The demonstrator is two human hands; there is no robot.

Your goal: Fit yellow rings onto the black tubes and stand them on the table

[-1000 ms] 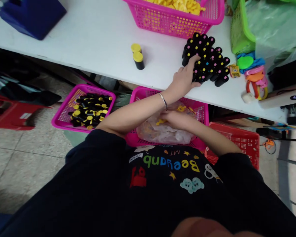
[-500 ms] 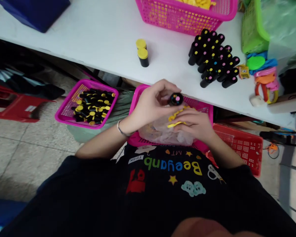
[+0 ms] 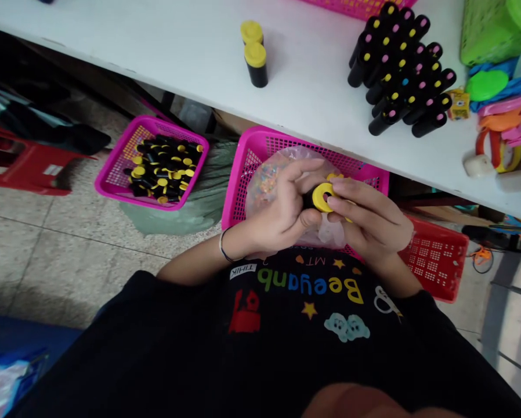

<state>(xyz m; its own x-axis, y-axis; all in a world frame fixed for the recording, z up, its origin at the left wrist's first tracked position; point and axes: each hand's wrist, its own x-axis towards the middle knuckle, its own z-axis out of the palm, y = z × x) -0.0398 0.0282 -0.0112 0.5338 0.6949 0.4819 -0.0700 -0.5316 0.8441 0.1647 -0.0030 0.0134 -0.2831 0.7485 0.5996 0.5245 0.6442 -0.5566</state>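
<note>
My left hand (image 3: 282,212) is closed around a small black tube (image 3: 307,199), whose body is mostly hidden by the fingers. A yellow ring cap (image 3: 318,198) sits at the tube's end facing me, with a dark hole in its middle. My right hand (image 3: 371,217) presses its fingertips on this cap, and more yellow pieces (image 3: 333,176) show partly beneath its fingers. Under both hands, a clear plastic bag (image 3: 267,174) with small colourful bits lies in a pink basket (image 3: 232,197).
Two yellow-capped black tubes (image 3: 257,67) stand on the white table (image 3: 156,52). A cluster of black tubes (image 3: 400,75) with pink and yellow tips stands to the right. Another pink basket (image 3: 106,180) holds several black-and-yellow pieces. A red crate (image 3: 434,261) is at the right.
My right hand has brought a yellow ring cap onto the end of the black tube in my left hand. The tube has tilted toward the right hand. The view has shifted downward.
</note>
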